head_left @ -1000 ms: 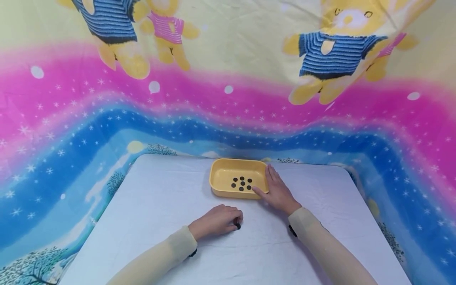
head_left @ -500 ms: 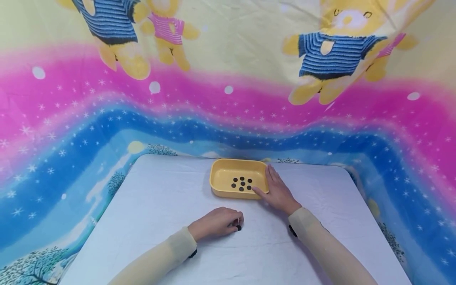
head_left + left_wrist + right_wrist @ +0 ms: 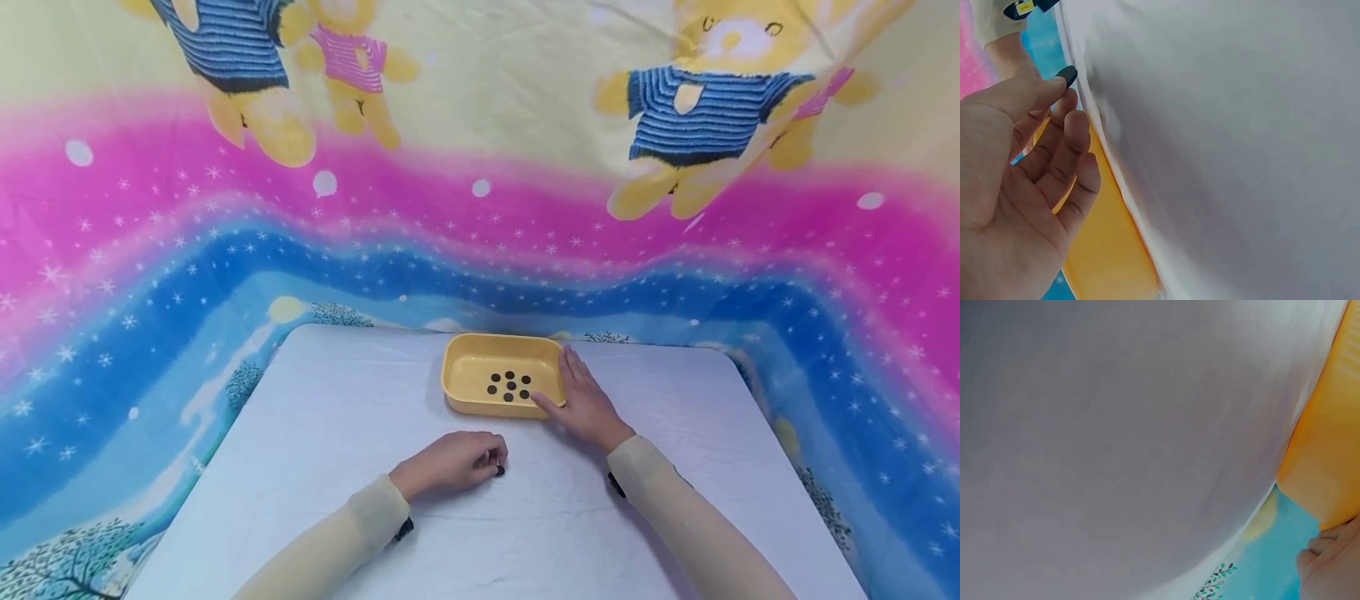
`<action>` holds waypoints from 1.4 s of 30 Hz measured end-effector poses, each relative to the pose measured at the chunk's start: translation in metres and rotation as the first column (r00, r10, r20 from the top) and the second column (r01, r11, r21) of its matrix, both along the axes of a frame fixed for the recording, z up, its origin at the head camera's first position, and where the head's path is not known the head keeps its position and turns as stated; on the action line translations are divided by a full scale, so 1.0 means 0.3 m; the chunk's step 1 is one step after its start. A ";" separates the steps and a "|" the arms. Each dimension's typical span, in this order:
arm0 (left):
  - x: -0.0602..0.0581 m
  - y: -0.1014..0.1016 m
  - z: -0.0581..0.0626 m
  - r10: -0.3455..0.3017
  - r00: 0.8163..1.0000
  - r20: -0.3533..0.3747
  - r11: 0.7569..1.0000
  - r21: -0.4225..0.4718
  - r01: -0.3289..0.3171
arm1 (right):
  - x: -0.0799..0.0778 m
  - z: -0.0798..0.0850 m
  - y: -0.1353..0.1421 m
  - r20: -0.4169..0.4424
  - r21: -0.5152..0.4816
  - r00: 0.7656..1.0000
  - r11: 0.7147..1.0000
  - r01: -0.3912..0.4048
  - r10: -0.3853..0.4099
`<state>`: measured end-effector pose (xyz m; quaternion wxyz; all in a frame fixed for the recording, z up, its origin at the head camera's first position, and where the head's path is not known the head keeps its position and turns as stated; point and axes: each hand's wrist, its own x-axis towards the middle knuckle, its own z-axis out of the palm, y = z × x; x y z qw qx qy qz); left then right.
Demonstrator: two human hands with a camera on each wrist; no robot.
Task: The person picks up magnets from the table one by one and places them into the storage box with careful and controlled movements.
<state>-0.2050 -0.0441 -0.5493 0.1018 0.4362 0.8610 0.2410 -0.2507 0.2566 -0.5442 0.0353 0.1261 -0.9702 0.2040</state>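
Observation:
My left hand (image 3: 450, 462) pinches a small round black disc (image 3: 1069, 75) between its thumb and index finger, just above the white cloth. The other fingers of that hand bend loosely, apart from the disc. Beyond it, a yellow rectangular box (image 3: 468, 408) stands near the far edge of the table. Several similar black discs (image 3: 512, 386) lie flat in the box, grouped toward its front right. My right hand (image 3: 588, 408) rests against the box's right end, fingers straight along the side and thumb over the front right rim.
White cloth (image 3: 337, 400) covers the table, its rounded far edge just behind the box. A printed curtain (image 3: 480, 233) with bears and snowflakes hangs behind and at both sides.
My left hand dipped slightly toward me, then rose a little up and left, with the disc still pinched. The right hand, the box and the discs in it have stayed put.

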 end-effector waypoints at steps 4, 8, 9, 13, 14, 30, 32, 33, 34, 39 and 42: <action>-0.012 -0.012 0.021 0.048 0.998 0.045 0.998 0.037 -0.049 | 0.000 0.002 -0.002 -0.011 -0.001 1.000 1.000 -0.002 0.002; -0.027 -0.023 0.052 0.099 0.993 0.068 0.992 0.066 -0.104 | -0.001 0.002 -0.001 -0.005 0.003 1.000 1.000 0.000 0.000; -0.031 -0.025 0.059 0.113 0.991 0.070 0.990 0.073 -0.118 | -0.001 0.001 -0.001 -0.001 0.004 1.000 1.000 0.002 -0.002; -0.049 -0.037 0.089 0.152 0.985 0.086 0.981 0.112 -0.161 | -0.002 0.001 -0.001 0.004 0.002 1.000 1.000 0.001 -0.001; -0.055 -0.041 0.096 0.160 0.983 0.090 0.978 0.121 -0.171 | -0.001 0.001 -0.001 0.004 0.002 1.000 1.000 0.002 -0.002; -0.154 -0.048 0.177 0.283 0.953 0.103 0.914 0.270 -0.301 | 0.000 0.005 -0.001 -0.007 0.011 1.000 1.000 0.001 0.000; -0.168 -0.042 0.182 0.302 0.949 0.096 0.908 0.275 -0.317 | 0.001 0.005 -0.001 0.003 0.009 1.000 1.000 0.003 -0.003; -0.176 -0.039 0.185 0.311 0.946 0.094 0.905 0.274 -0.325 | 0.002 0.004 -0.001 0.007 0.008 1.000 1.000 0.005 -0.005; -0.182 -0.036 0.187 0.319 0.943 0.095 0.902 0.274 -0.333 | 0.001 0.003 -0.001 0.008 0.008 1.000 1.000 0.005 -0.005; -0.213 -0.024 0.197 0.349 0.933 0.086 0.895 0.264 -0.359 | 0.000 0.002 -0.003 0.005 0.010 1.000 1.000 0.007 -0.007; -0.231 -0.019 0.196 0.358 0.931 0.078 0.896 0.253 -0.366 | 0.002 0.006 -0.005 0.008 0.005 1.000 1.000 0.008 -0.008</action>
